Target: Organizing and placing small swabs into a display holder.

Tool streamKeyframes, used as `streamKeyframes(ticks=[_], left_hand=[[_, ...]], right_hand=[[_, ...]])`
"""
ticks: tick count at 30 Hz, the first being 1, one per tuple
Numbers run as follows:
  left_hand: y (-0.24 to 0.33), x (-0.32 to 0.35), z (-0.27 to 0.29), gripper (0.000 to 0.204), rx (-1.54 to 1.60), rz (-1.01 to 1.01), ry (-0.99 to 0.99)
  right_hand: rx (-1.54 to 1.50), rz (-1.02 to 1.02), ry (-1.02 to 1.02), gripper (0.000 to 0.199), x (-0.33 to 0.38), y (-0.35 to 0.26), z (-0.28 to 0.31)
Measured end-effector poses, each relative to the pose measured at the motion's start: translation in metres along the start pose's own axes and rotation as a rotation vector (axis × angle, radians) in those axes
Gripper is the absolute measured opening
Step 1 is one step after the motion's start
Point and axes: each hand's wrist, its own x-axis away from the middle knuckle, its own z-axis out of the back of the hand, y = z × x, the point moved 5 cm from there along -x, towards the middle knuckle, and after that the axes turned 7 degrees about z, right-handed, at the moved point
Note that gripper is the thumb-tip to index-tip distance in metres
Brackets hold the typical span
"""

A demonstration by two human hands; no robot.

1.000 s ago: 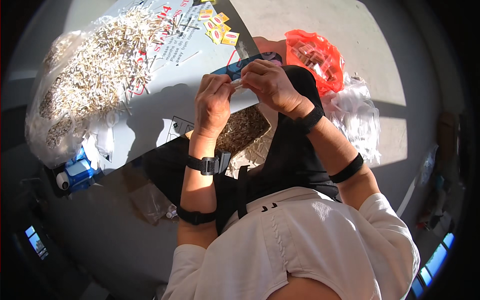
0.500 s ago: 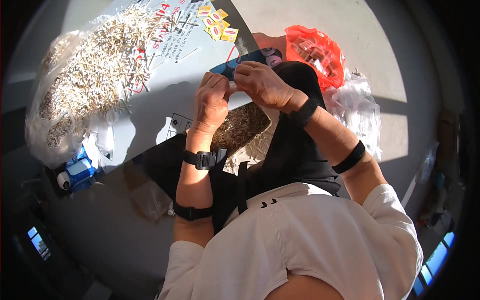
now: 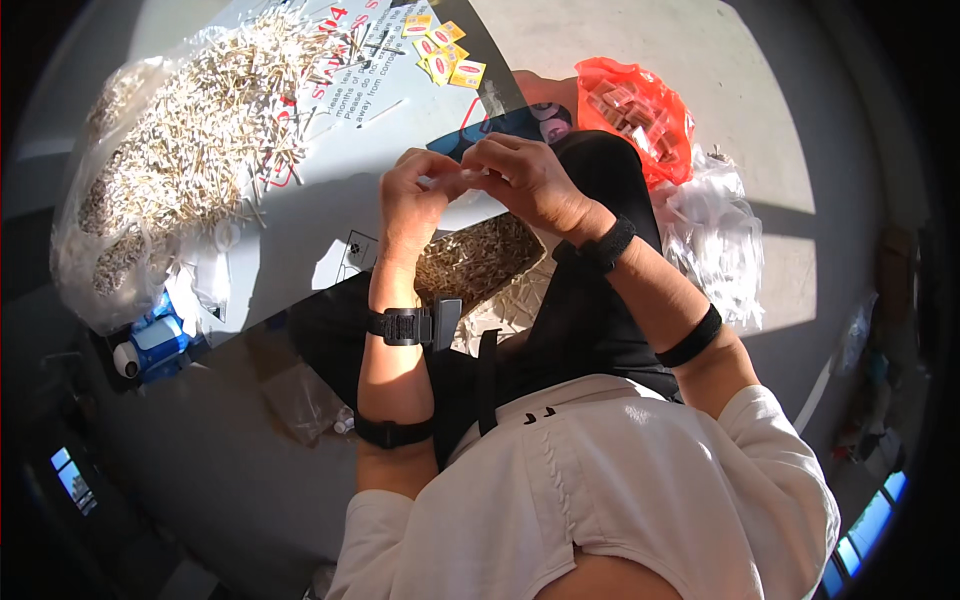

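My left hand and my right hand meet in front of me with fingertips pinched together. Between them is something small and whitish, perhaps thin clear plastic; the fingers cover most of it, so its kind does not show. Just below the hands, an open box holds many short thin sticks. More pale sticks lie beneath and beside that box, near my lap.
Left on the grey table, a big heap of small pale sticks spills from a clear bag. Several yellow cards lie at the far edge. To the right are a red plastic bag with brownish pieces and clear plastic bags. A blue bottle lies left.
Both hands have turned slightly and their fingers have shifted, still pinched together. The left wrist has rolled, and more of the stick-filled box shows. The whole view has shifted a little.
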Motion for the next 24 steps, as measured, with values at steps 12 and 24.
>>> streamKeyframes(ticks=[12, 24], left_hand=[[-0.011, -0.004, -0.009, 0.017, 0.352, 0.313, -0.126], [-0.019, -0.008, -0.012, 0.02, 0.267, 0.336, -0.091]], right_hand=[[-0.177, -0.215, -0.044, 0.022, 0.008, 0.014, -0.007], [-0.257, -0.29, 0.005, 0.023, 0.012, 0.014, -0.01]])
